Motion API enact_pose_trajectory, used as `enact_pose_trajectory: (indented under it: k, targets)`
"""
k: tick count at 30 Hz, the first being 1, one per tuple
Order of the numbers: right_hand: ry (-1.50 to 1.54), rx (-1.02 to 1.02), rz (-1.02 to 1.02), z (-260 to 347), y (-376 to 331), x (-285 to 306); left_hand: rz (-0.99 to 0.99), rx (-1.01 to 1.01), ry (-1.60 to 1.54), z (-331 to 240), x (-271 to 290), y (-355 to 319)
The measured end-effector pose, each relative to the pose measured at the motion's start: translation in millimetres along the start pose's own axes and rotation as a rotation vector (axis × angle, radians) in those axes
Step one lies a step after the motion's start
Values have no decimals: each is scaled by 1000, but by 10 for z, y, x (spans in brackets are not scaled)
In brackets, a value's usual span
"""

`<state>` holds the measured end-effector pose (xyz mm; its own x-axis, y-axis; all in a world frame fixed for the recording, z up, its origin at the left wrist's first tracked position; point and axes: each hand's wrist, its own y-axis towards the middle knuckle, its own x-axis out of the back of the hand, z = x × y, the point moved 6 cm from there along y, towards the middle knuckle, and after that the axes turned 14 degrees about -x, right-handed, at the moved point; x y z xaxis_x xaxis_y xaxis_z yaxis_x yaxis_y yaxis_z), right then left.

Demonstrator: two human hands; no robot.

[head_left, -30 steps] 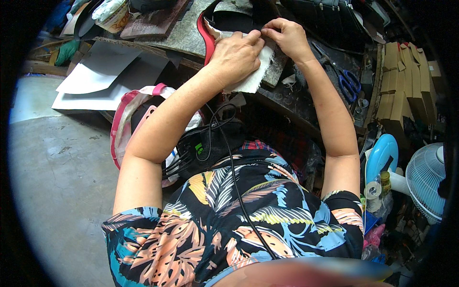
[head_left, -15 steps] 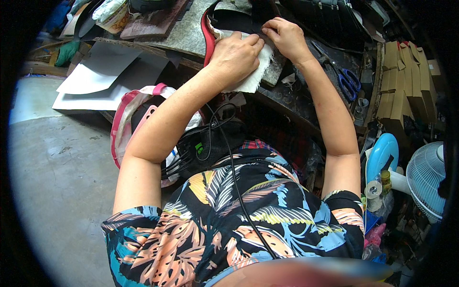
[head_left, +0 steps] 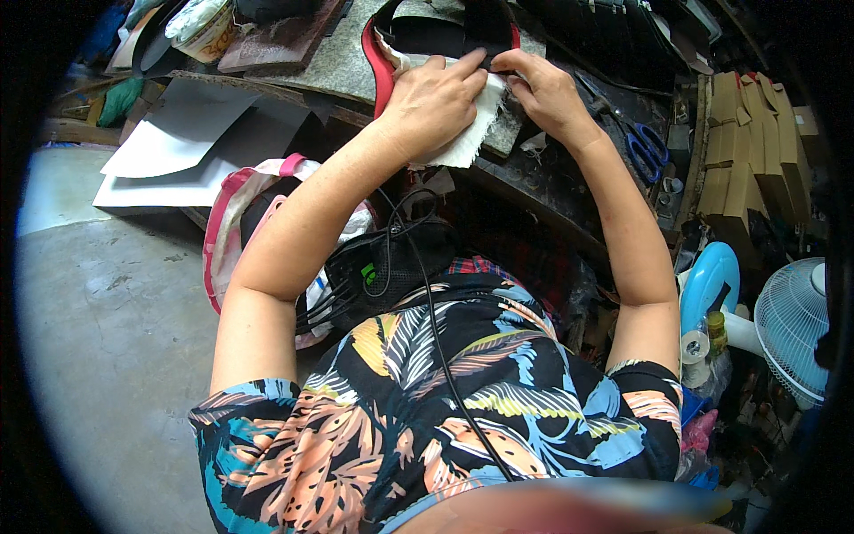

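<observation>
A black, curved piece with a red padded edge [head_left: 377, 73] lies on the grey stone slab at the top of the view. White cloth with a frayed border [head_left: 471, 141] is on its near side. My left hand [head_left: 432, 105] rests flat over the cloth, fingers stretched toward the black part. At the piece's right side, my right hand [head_left: 553, 96] has its fingers bent and closed at the edge, thumb near the cloth. What exactly lies between those fingertips is hard to see.
Blue-handled scissors [head_left: 646, 151] lie on the dark bench to the right. Beyond them are stacked cardboard boxes [head_left: 731, 178] and a fan [head_left: 792, 329]. White sheets [head_left: 173, 142] jut out at left, above a pink-trimmed bag [head_left: 222, 236]. A tub [head_left: 205, 31] stands at the back left.
My right hand has come down and slightly right along the piece, its fingers now at the right edge. More of the red edge shows there. The left hand has barely shifted.
</observation>
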<state>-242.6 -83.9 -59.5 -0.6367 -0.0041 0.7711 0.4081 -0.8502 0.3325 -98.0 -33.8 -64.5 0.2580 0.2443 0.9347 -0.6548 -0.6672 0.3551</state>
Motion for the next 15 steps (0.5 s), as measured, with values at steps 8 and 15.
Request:
enact_pose_trajectory:
  k: [8,15]
  targets:
    - [-278,-255,-23,-78,-610,780,62,8,8,-18,1,18]
    - [-483,-605,-76,-397,-1195,1025,-8,17,-61,20,-11,-4]
